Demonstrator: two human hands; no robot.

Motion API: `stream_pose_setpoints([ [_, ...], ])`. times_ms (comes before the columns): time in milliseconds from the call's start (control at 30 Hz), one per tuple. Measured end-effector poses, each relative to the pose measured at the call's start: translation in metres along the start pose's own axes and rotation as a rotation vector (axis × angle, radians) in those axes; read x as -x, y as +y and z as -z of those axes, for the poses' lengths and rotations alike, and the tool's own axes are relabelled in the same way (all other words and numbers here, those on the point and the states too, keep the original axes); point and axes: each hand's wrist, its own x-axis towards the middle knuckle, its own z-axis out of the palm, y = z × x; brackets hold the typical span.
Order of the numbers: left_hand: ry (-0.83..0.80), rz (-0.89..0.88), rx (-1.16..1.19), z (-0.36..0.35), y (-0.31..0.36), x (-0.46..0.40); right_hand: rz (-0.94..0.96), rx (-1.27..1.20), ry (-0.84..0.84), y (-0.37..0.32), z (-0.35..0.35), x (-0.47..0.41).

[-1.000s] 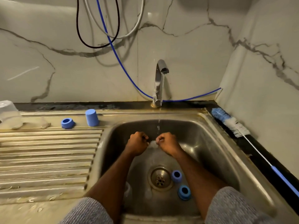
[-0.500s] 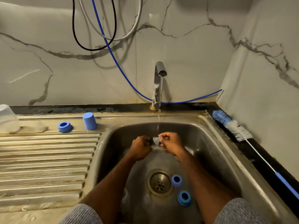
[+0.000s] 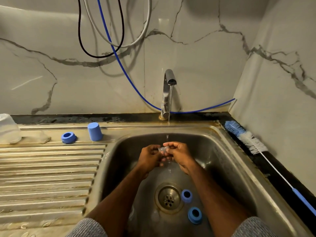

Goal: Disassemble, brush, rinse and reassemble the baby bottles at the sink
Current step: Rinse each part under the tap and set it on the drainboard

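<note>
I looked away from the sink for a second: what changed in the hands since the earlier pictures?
Both fists have loosened: the left hand and right hand now work a small clear teat in their fingertips under the tap stream, where it was nearly hidden before. The blue rings in the sink, the blue cap and the bottle brush stayed put.

**Camera Placement: Single Head View**

We have one wide-angle head camera, positioned above and in front of the sink (image 3: 227, 151). It faces forward and down, close over the basin. Beyond the sink, the tap (image 3: 168, 93) and wall fill the upper frame.
</note>
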Motion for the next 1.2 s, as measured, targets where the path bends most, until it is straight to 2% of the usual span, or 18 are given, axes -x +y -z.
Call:
stream_pose_setpoints([
  [200, 0.02, -0.063, 0.006, 0.002, 0.001, 0.0, 0.02, -0.055, 0.018, -0.004, 0.0, 0.004],
  [367, 0.0, -0.145, 0.009, -0.001, 0.005, 0.001, -0.054, -0.078, 0.058, 0.0, 0.001, 0.003],
  [600, 0.108, -0.168, -0.072, -0.003, 0.002, -0.002, -0.127, 0.079, -0.018, -0.001, -0.007, 0.01],
  [767, 0.144, -0.167, -0.118, -0.005, 0.001, -0.003, -0.062, 0.148, 0.006, -0.006, -0.008, 0.013],
  [1033, 0.198, -0.159, -0.145, -0.002, 0.0, -0.007, 0.01, 0.188, -0.06, -0.007, -0.006, 0.018],
  [1200, 0.224, -0.176, -0.164, -0.002, 0.0, -0.004, 0.088, 0.197, 0.03, -0.006, -0.007, 0.015],
])
